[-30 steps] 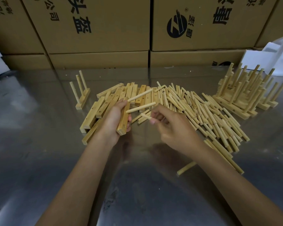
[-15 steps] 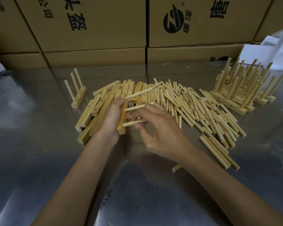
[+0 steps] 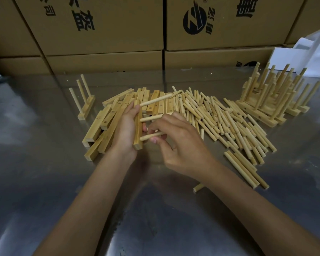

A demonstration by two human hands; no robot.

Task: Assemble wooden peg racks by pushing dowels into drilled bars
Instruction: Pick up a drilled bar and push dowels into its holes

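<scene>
My left hand (image 3: 127, 130) grips the stiff, light bar (image 3: 138, 126) above the table (image 3: 35, 163), fingers wrapped round its middle. My right hand (image 3: 181, 145) pinches the third dowel (image 3: 151, 136) near its tip at the hole; smooth wood, likely needing a straight push.

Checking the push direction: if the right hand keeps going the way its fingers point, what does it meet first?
Most likely the drilled bar gripped by the left hand; the right hand pinches the third dowel pointed at it, though exact depth is unclear.

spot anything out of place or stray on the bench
One short dowel piece lies alone on the metal table, near the right forearm and apart from the main dowel pile. Nothing looks broken.
</scene>
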